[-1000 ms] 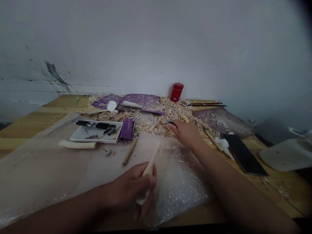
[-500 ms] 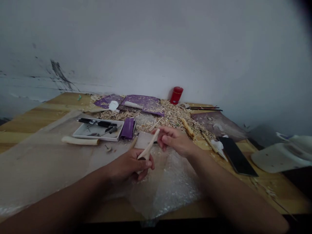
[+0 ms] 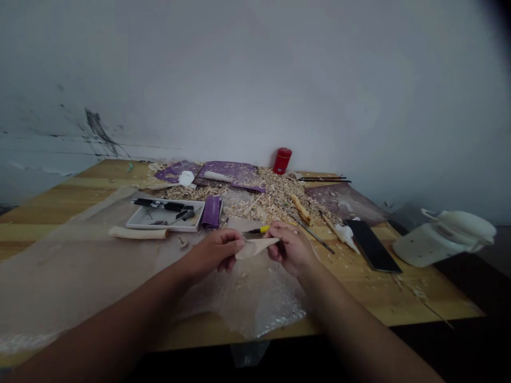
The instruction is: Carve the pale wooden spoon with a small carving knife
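Fingers [image 3: 232,246] of the left hand [image 3: 213,251] are curled in, pinching the broad end of a carved piece of wood [image 3: 254,248]. The right hand [image 3: 290,246] has its thumb and fingers drawn together on the narrow tip, so the piece lies nearly level between the two hands, raised over a sheet of clear plastic wrap [image 3: 96,260] near the front of the desk [image 3: 351,300]. Just behind the piece shows a yellow tool [image 3: 264,229] with a dark end pointing left; its far part is hidden by the right hand, and I cannot tell whether the two touch.

Beyond the left hand sits a white tray [image 3: 162,229] of black-handled tools [image 3: 175,206], with a curved stick [image 3: 138,233] along its near edge and a purple bundle [image 3: 211,211] beside it. Wood shavings [image 3: 279,192] are heaped toward the wall, near a red can [image 3: 282,161]. To the right lie a thin metal rod [image 3: 313,234] and a flat black slab [image 3: 373,246], then a white container [image 3: 427,246].
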Demonstrator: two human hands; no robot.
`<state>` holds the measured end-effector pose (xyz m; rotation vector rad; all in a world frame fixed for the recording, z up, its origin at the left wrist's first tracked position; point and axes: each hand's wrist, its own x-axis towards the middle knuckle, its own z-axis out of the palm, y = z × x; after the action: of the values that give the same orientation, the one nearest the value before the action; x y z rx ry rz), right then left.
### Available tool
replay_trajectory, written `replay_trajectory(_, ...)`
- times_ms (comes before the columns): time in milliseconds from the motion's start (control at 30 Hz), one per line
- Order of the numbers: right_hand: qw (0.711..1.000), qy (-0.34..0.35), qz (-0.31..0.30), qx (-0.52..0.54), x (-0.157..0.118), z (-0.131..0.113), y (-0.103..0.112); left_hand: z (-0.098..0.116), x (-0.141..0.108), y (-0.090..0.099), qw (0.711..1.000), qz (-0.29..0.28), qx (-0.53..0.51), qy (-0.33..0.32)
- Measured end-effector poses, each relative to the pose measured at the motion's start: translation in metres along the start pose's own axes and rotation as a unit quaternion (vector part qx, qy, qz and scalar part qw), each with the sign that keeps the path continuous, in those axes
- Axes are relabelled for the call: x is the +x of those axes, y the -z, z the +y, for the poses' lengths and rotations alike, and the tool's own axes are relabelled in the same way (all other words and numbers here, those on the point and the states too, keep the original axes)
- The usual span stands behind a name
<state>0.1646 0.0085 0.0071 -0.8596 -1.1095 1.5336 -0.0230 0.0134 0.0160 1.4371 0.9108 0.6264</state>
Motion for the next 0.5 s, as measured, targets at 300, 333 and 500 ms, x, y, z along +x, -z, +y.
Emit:
replay_trajectory(300, 0.997, -0.006, 0.058, 0.05, -0.018, 0.029, 0.01, 0.008, 0.003, 0.023, 0.98, 0.17, 0.019, -0.101)
replay_trajectory(333, 0.997, -0.009, 0.057, 0.05, -0.018, 0.031, 0.011, 0.011, 0.002, 0.026, 0.978, 0.178, 0.025, -0.105)
replay_trajectory(500, 0.998, -0.009, 0.051, 0.047, -0.016, 0.036, 0.012, 0.031, -0.013, 0.036, 0.983, 0.141, 0.087, -0.075)
